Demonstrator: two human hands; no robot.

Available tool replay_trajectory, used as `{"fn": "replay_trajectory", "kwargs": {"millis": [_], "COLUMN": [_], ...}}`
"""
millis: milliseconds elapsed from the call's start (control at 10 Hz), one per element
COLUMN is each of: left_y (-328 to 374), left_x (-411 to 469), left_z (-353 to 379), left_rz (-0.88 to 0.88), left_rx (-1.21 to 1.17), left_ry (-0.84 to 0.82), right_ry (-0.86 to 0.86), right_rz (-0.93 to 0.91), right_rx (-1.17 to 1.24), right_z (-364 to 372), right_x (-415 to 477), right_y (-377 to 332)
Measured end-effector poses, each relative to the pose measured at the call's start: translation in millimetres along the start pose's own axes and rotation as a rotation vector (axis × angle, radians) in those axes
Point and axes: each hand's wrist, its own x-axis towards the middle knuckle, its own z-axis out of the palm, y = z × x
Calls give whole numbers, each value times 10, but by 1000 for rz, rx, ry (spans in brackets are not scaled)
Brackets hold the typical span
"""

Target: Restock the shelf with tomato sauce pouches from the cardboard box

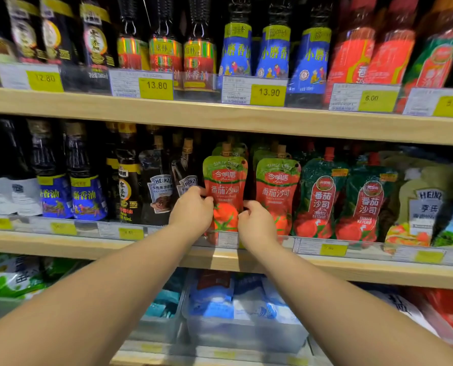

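Two hands gripping one tomato sauce pouch, middle shelf

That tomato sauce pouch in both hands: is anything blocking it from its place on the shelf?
Nothing visible does. The left hand and right hand hold the tomato sauce pouch upright at the middle shelf front, between the Heinz pouch and a matching pouch.

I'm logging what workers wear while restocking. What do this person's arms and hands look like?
Both forearms are bare, with no sleeves in view. The left hand and right hand wear no gloves; no watch, ring or bracelet is visible.
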Motion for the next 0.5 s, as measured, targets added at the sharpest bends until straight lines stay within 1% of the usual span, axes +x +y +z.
{"fn": "replay_trajectory", "kwargs": {"millis": [100,200,300,400,500], "left_y": [-32,-43,-1,76,51], "left_x": [-24,-113,-136,-175,-172], "left_z": [-5,-6,13,19,13], "left_rz": [19,32,40,17,5], "left_rx": [111,275,316,281,228], "left_ry": [-55,-112,-131,-174,-137], "right_ry": [6,-25,-59,-101,3], "right_rz": [-61,-103,-86,-79,-85], "right_rx": [-45,-129,-150,-128,-42], "right_z": [-27,-35,-44,-63,-129], "right_x": [-41,-97,-132,-148,-184], "right_y": [10,7,-15,-45,-5]}}
